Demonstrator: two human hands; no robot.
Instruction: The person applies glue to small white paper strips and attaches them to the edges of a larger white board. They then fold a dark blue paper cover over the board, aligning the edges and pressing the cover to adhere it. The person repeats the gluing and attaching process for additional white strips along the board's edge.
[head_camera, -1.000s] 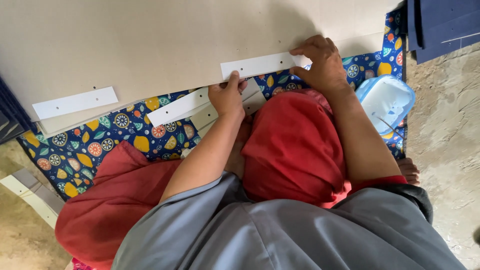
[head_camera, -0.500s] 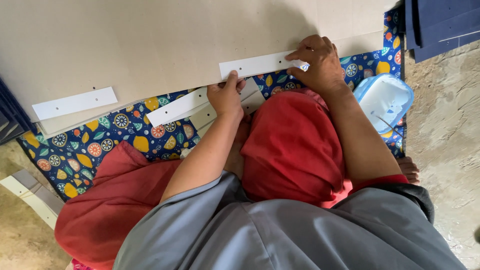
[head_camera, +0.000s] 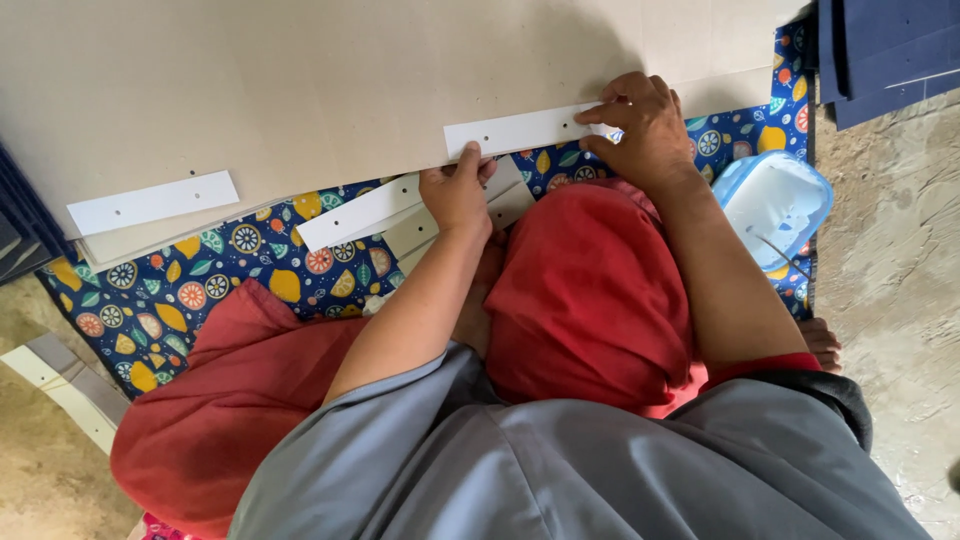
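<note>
A large grey-brown cardboard sheet (head_camera: 320, 80) covers the upper part of the view. A white paper strip with small holes (head_camera: 520, 130) lies along its near edge. My right hand (head_camera: 645, 130) pinches the strip's right end with fingers closed on it. My left hand (head_camera: 458, 190) presses fingertips on the strip's left end at the sheet's edge. Several more white strips (head_camera: 370, 210) lie loose under my left hand on a blue fruit-patterned cloth (head_camera: 250, 270). Another white strip (head_camera: 150, 202) lies along the sheet's edge at the left.
A light blue plastic tub holding white paste (head_camera: 775, 205) stands at my right on the cloth. Dark blue boards (head_camera: 885, 50) are stacked at the top right, more at the left edge. My red-clad knees fill the middle. Bare concrete floor (head_camera: 900, 280) lies right.
My right hand slid a little left along the strip and closed its fingertips on the strip's right end. My left hand stayed at the left end.
</note>
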